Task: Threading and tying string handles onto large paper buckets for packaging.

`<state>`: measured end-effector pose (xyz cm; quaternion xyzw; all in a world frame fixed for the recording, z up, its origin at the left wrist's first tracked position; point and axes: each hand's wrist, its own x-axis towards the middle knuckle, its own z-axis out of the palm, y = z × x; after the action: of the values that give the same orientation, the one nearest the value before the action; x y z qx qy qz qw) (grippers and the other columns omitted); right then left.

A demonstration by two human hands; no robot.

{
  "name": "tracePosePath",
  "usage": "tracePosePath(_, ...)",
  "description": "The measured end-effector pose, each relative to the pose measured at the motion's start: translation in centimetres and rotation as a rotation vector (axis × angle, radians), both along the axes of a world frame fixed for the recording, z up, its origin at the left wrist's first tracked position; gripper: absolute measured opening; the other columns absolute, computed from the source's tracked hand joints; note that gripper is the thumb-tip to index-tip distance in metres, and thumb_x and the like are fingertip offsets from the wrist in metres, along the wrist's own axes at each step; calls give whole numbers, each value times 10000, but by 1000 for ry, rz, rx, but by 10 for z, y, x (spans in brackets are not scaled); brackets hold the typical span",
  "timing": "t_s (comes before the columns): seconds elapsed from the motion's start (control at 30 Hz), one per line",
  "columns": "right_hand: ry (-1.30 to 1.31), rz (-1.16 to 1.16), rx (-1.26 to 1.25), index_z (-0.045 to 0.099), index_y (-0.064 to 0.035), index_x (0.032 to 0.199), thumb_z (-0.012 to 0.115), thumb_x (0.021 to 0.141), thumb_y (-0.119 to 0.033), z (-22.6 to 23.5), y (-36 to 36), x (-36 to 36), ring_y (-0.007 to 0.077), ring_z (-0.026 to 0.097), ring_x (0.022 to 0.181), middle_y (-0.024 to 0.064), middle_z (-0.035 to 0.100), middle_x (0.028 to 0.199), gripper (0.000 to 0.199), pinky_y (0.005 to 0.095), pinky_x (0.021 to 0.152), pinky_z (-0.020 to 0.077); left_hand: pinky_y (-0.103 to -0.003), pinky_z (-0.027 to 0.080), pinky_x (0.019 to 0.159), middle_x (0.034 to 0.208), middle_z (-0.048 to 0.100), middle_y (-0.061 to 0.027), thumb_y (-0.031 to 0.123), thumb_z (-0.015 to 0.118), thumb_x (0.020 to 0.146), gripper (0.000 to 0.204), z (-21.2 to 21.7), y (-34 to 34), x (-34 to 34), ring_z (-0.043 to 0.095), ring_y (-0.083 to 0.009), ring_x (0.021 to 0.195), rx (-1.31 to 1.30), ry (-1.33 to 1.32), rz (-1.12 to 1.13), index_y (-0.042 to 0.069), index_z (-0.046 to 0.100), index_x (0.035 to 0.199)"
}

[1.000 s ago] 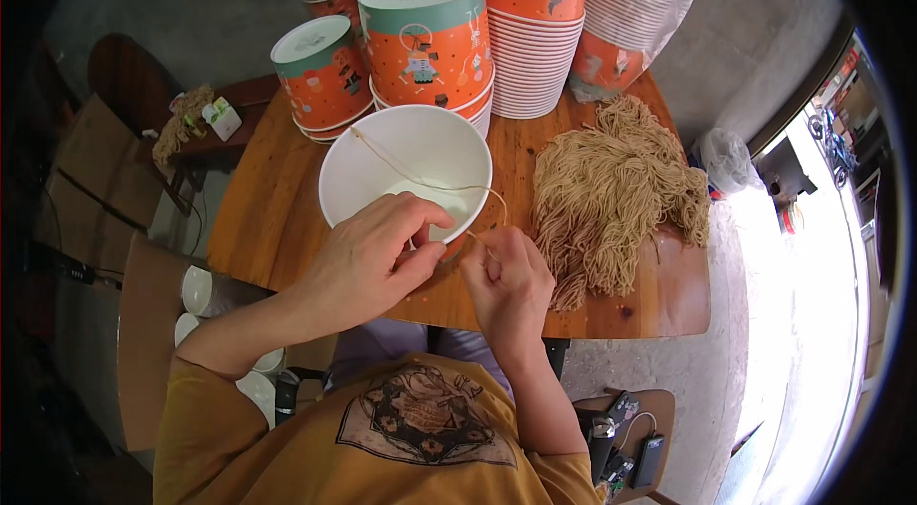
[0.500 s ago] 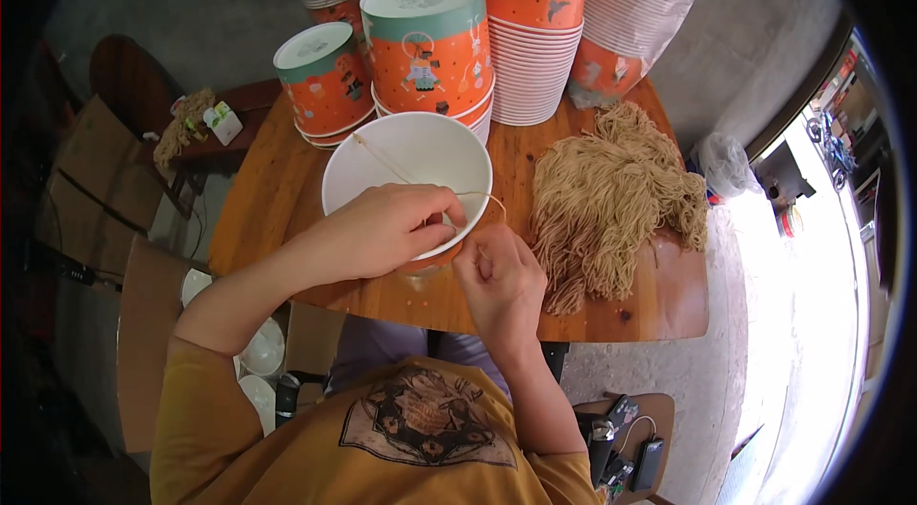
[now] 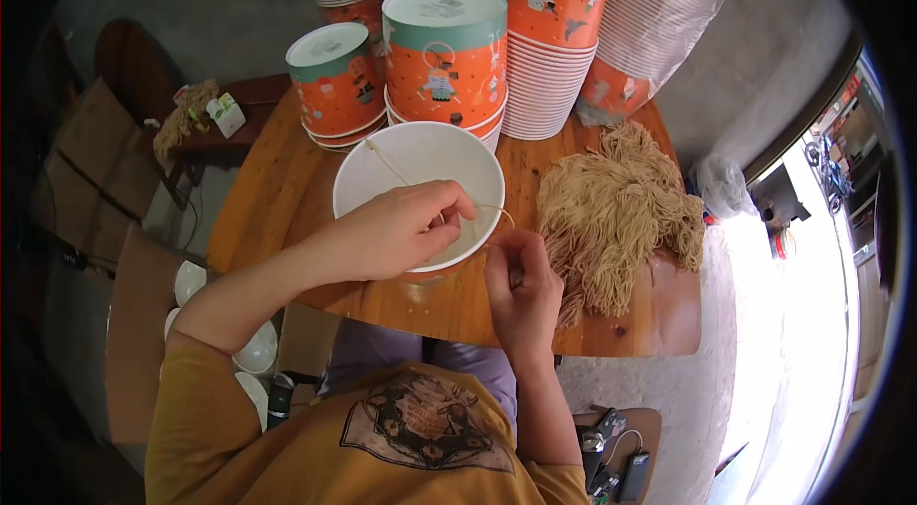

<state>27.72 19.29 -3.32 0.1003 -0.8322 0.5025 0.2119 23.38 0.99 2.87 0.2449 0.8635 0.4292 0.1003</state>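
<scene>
A white-lined paper bucket (image 3: 361, 182) with an orange outside stands on the table's front part, its open mouth tilted toward me. A thin tan string (image 3: 495, 209) runs over its right rim, and another length lies across the inside wall. My left hand (image 3: 406, 230) rests over the near rim with its fingers curled inside, closed on the string. Just right of the rim is my right hand (image 3: 525, 287), its fingers pinched at the string's outer end; the tip is hidden in the fist. A bundle of tan strings (image 3: 611, 223) lies right of that hand.
Upturned orange and green buckets (image 3: 444, 56) stand stacked behind on the wooden table (image 3: 277, 209). A plastic-wrapped stack (image 3: 659, 8) is at back right. An open cardboard box (image 3: 143, 333) holding white bowls is at lower left; a stool (image 3: 642, 433) carries small devices.
The view has shifted a little. My right hand has moved slightly to the right, away from the bucket rim, while my left hand stays at the bucket.
</scene>
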Motion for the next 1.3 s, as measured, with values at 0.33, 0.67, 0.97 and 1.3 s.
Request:
tracePosePath(0.33, -122, -7, -61, 556, -54, 1058, 658, 873, -68, 3, -4, 9, 162, 567, 549, 77, 606, 704, 211, 289, 525, 461, -299, 493, 774, 944, 659, -74, 126, 556, 947, 200, 3, 0, -9, 622, -161, 853, -106, -139, -111, 15, 577, 1112)
tracePosePath(0.67, 87, -66, 70, 599, -38, 885, 693, 833, -51, -6, -6, 5, 200, 545, 547, 66, 554, 696, 108, 316, 522, 467, -336, 486, 700, 838, 627, -82, 167, 556, 930, 221, 2, -3, -9, 611, -201, 760, -58, -111, -90, 20, 589, 1092)
tracePosePath(0.97, 255, -93, 157, 559, -44, 838, 694, 793, 5, -10, -12, 1, 234, 540, 544, 83, 525, 661, 150, 335, 506, 433, -339, 489, 693, 850, 629, -81, 148, 554, 924, 226, -4, -3, -9, 617, -197, 768, -25, -132, -155, 26, 584, 1112)
tracePosePath(1.3, 191, -65, 180, 569, -50, 919, 691, 827, -40, -4, -7, 4, 218, 563, 556, 73, 554, 663, 154, 325, 524, 461, -403, 483, 665, 805, 620, -135, 143, 539, 906, 108, 8, 6, -6, 620, -318, 736, -167, 35, -145, 38, 538, 932)
